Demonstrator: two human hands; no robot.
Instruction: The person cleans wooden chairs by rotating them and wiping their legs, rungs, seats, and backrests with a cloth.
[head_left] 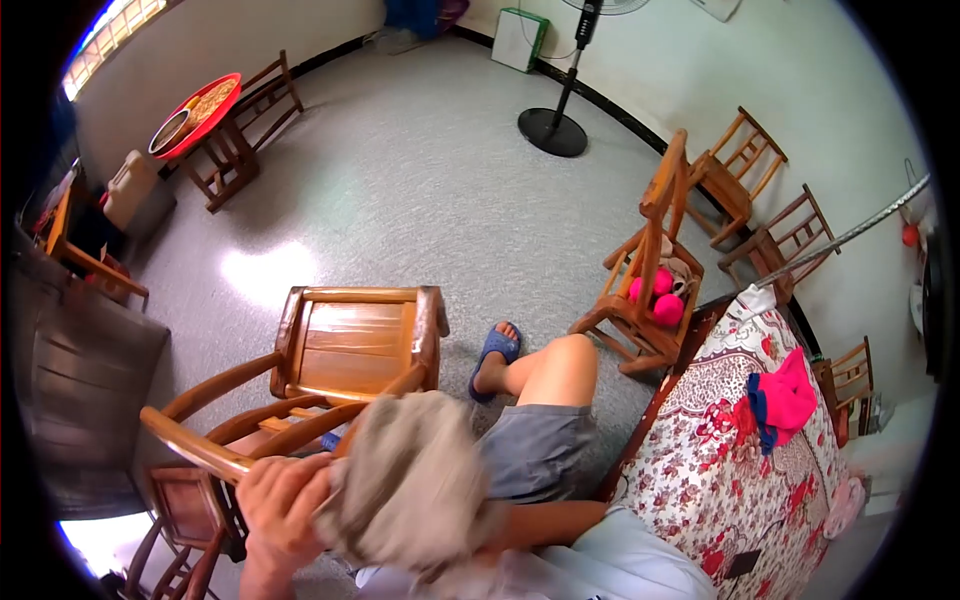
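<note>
My left hand (285,510) is closed over the curved top rail of a wooden armchair (355,345), its fingers bent and side by side. A crumpled grey-brown cloth (410,480), partly blurred, touches the fingertips and hangs in front of the chair's arm. My right forearm reaches from the right into the cloth's lower edge; that hand is hidden behind the cloth, so its fingers do not show. Beyond the cloth are my bent knee in grey shorts and one foot in a blue slipper (498,352).
On the right, a bed with a flowered cover (690,455) bears pink and blue clothing (785,405). A wooden chair (640,300) holds pink items. Further off stand a black fan (553,132), more chairs and a red tray (222,100) on a stand.
</note>
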